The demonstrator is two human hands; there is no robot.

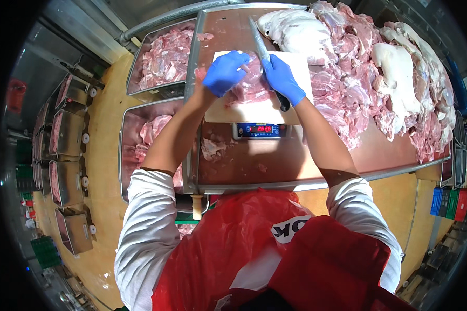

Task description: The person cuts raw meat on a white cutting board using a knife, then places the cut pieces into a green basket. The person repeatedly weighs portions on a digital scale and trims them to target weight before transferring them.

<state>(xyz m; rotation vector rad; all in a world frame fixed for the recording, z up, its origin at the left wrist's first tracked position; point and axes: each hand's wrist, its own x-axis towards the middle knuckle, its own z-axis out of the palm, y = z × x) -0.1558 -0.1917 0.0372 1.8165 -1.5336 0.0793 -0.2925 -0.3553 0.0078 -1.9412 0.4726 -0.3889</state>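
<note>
A piece of raw pink meat point(252, 85) lies on a white cutting board point(290, 115), which rests over a scale with a lit red display point(261, 129). At the meat's left edge, my left hand point(225, 73) in a blue glove has its fingers curled, pinching the meat. My right hand point(284, 79), also in a blue glove, is closed round a knife point(258, 39). The blade points away from me past the board's far edge, and the black handle end sticks out below the palm. The knife is at the meat's right side.
A big heap of raw meat point(347, 88) with pale skin covers the right of the metal table point(275, 166). Meat scraps point(214, 149) lie near the board. Two metal tubs of meat point(166, 57) stand left. Wheeled metal bins point(67, 135) line the floor further left.
</note>
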